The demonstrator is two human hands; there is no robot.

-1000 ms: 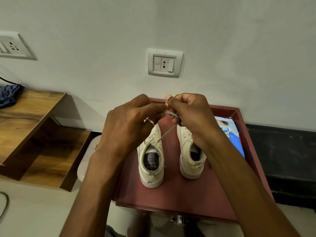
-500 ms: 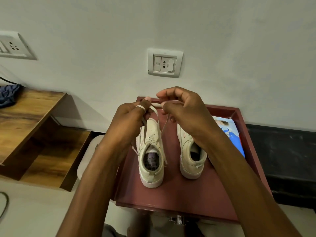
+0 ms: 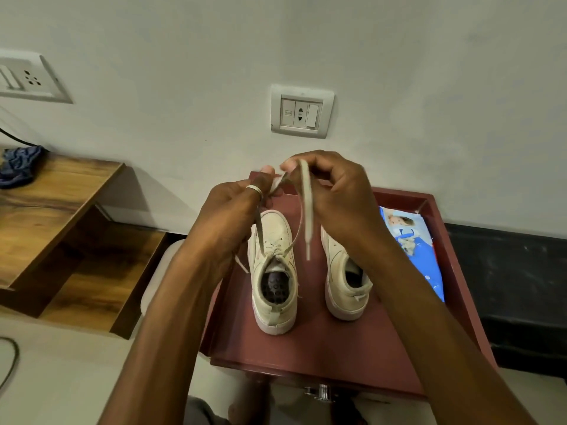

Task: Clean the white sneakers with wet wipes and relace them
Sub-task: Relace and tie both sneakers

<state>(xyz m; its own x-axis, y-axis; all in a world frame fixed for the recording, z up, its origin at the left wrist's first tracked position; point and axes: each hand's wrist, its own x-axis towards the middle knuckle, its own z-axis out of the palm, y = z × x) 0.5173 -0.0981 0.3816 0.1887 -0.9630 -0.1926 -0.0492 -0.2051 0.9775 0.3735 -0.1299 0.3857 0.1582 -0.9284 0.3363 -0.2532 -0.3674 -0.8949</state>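
Observation:
Two white sneakers stand side by side, toes to the wall, on a maroon tray-top table (image 3: pixel 322 357). The left sneaker (image 3: pixel 274 271) is laced, and its lace (image 3: pixel 305 210) runs up to both hands. My left hand (image 3: pixel 233 216), a ring on one finger, pinches one strand above the toe. My right hand (image 3: pixel 331 194) pinches the other strand, whose free end hangs down between the shoes. The right sneaker (image 3: pixel 345 277) is partly hidden behind my right forearm. A blue wet-wipe pack (image 3: pixel 414 250) lies at the tray's right side.
A wall socket plate (image 3: pixel 302 111) sits above the table. To the left is a wooden shelf (image 3: pixel 61 210) with a dark blue cloth (image 3: pixel 18 164) on it. A white stool edge (image 3: pixel 156 271) shows beside the table, and a black skirting strip (image 3: pixel 506 286) runs at right.
Both hands have lifted the lace ends higher above the left sneaker. The strand in my right hand now loops over my fingers with its tip hanging free.

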